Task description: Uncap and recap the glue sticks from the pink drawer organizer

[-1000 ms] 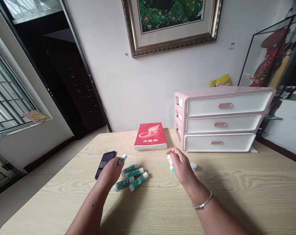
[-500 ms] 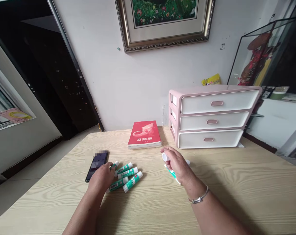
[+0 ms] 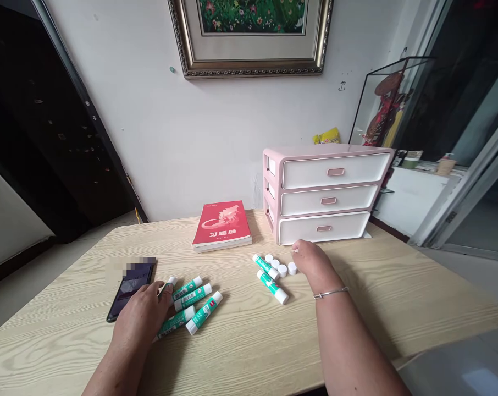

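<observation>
My left hand [image 3: 139,313] is closed around a green-and-white glue stick [image 3: 170,283] that lies on the table; the fingers cover most of it. Several more glue sticks [image 3: 193,296] lie slanted just right of that hand. Closer to the drawer unit, two glue sticks [image 3: 272,287] lie beside a small group of white caps [image 3: 282,270]. My right hand [image 3: 313,265] hovers at the right edge of these caps, thumb and fingertips pinched together. A sliver of white shows at its fingertips, seemingly a cap, mostly hidden by the hand.
A phone [image 3: 131,286] lies left of my left hand. At the back of the wooden table [image 3: 232,352] are a red book [image 3: 222,224] and a pink-and-white drawer unit [image 3: 329,201]. A yellow packet [image 3: 327,136] shows behind the unit's top. A framed picture [image 3: 253,67] hangs above.
My right hand has moved right and back from over the glue sticks, uncovering them and the white caps. My left hand stays at its glue stick. The view has turned to the right.
</observation>
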Demonstrator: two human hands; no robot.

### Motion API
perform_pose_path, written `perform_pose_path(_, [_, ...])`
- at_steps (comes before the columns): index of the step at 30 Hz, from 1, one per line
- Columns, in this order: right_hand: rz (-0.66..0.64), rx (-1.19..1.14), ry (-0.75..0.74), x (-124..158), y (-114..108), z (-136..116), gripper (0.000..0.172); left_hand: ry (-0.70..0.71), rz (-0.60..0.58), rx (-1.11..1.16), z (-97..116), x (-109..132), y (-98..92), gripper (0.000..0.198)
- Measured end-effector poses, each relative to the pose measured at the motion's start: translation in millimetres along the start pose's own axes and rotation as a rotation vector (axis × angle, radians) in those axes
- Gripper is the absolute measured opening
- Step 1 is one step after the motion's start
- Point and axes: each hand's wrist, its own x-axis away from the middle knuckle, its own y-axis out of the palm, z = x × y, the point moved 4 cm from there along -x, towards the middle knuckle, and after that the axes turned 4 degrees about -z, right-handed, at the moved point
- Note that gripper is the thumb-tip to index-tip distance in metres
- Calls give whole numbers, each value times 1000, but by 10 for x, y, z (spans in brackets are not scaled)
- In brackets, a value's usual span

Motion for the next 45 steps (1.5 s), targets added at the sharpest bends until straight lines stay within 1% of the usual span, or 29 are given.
perform_pose_path(2, [-20,27,-22,-25,81,1,35,43,77,-11,-19,-3,11,65])
perform_pose_path(4, [-42,44,-42,-44,131,-5,33,119,163,-18,-8,11,3,66])
perform_pose_path(7, [-64,59,-73,-22,134,-64,28,269,273,0,64,81,-29,59])
perform_pose_path(9, [-28,75,-115,40,88,-154,29,369,353,29,133,162,-60,52])
perform_pose_path(11, [23,101,-164,137,38,-268,30,438,429,76,200,262,-86,47])
perform_pose_path(12, [26,119,-198,194,28,-330,31,463,458,107,233,318,-94,44])
perform_pose_path(14, [-34,163,-267,311,47,-446,30,508,483,180,312,440,-102,38])
perform_pose_path(16, [-129,215,-332,419,90,-539,25,564,478,259,418,578,-109,30])
perform_pose_path(18, [-197,268,-364,506,124,-598,20,613,460,323,544,715,-125,23])
perform_pose_path(21, [-259,329,-373,594,174,-631,17,666,381,389,738,864,-132,17])
perform_pose_path(24, [-248,322,-421,639,243,-643,14,715,299,443,895,932,-112,19])
perform_pose_path(27, [-210,302,-482,654,311,-652,16,716,232,447,1020,953,-62,22])
perform_pose_path(29, [-257,263,-502,670,340,-667,17,709,198,414,1112,974,-19,26])
perform_pose_path(31, [-358,156,-547,716,340,-711,13,702,183,361,1216,1012,23,34])
perform_pose_path(34, [-496,-74,-701,828,286,-827,4,725,210,281,1388,1092,59,48])
perform_pose_path(36, [-573,-224,-780,888,252,-885,8,760,229,277,1485,1140,55,56])
perform_pose_path(38, [-670,-379,-782,916,244,-909,11,749,204,323,1536,1156,37,58])
perform_pose_path(40, [-775,-526,-738,936,250,-925,18,692,156,400,1536,1146,14,55])
perform_pose_path(41, [-792,-579,-719,945,247,-938,23,652,136,442,1522,1136,5,52])
perform_pose_path(42, [-771,-608,-707,951,240,-956,27,613,122,480,1503,1127,0,48])
perform_pose_path(43, [-712,-611,-701,955,232,-977,31,578,108,507,1483,1118,1,43])
perform_pose_path(45, [-546,-576,-695,963,230,-1024,33,524,80,540,1454,1102,18,30])
